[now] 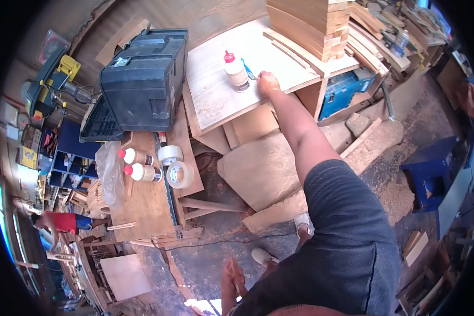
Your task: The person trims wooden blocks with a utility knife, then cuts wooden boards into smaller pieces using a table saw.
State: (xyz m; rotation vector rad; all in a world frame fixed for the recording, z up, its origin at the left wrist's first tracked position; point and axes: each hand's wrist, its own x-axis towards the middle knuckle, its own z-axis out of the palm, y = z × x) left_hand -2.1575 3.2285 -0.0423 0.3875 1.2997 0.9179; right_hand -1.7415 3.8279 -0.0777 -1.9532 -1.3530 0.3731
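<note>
My right hand (268,84) reaches to the front edge of a pale board tabletop (210,105). Its fingers are curled closed; what they hold, if anything, is hidden. Just left of it lies a slim blue tool (248,69), perhaps a brush, its near end close to my fingers. A white glue bottle (236,73) with a red cap stands upright beside the tool. Low in the view, near my body, my left hand (233,276) is closed around something narrow and brownish that I cannot make out.
A large black toolbox (137,84) stands left of the tabletop. Two glue bottles (144,173) and tape rolls (180,174) lie on a lower bench. Stacked wood strips (308,26) rise at the back. A blue case (345,94) sits underneath. Another person (63,222) is far left.
</note>
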